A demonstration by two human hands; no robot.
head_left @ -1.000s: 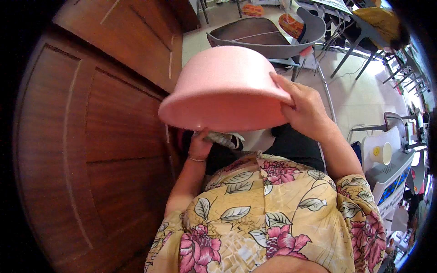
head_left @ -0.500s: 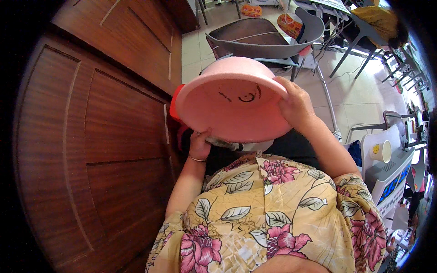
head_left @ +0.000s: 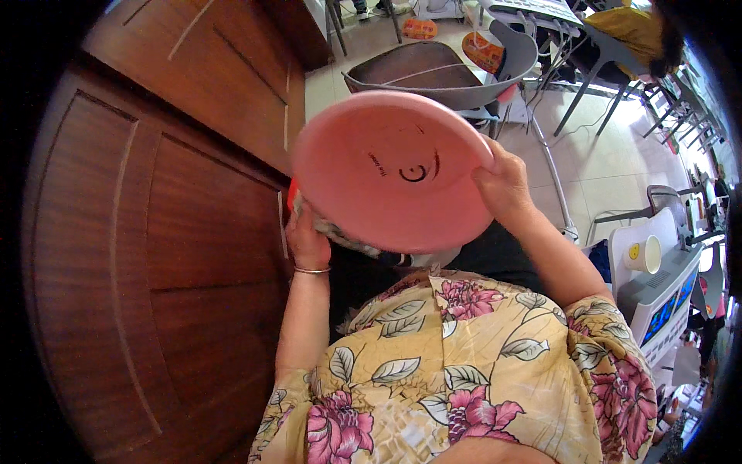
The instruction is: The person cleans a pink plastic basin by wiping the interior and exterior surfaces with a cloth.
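Note:
A pink plastic basin (head_left: pixel 348 178) is tilted up in front of me, its inside with dark printed marks facing me. My right hand (head_left: pixel 506 185) is closed on the basin's right rim, thumb inside. At the lower left edge of the basin is my left hand (head_left: pixel 308 241), wearing a bracelet at the wrist. Its fingers are closed on a crumpled greyish-white cloth (head_left: pixel 340 235), pressed near the basin's underside. The basin hides much of the cloth and some of the left fingertips.
Brown wooden panelling (head_left: pixel 209 232) rises close on my left. Beyond the basin stands a grey chair (head_left: pixel 440 73). A red object (head_left: pixel 292 193) shows partly behind the basin. On the right are a paper cup (head_left: pixel 643 255), a grey device with a screen (head_left: pixel 665 298) and floor cables.
The basin has tipped so more of its inside faces me. My left hand has shifted left along its lower edge, with the cloth now beside it.

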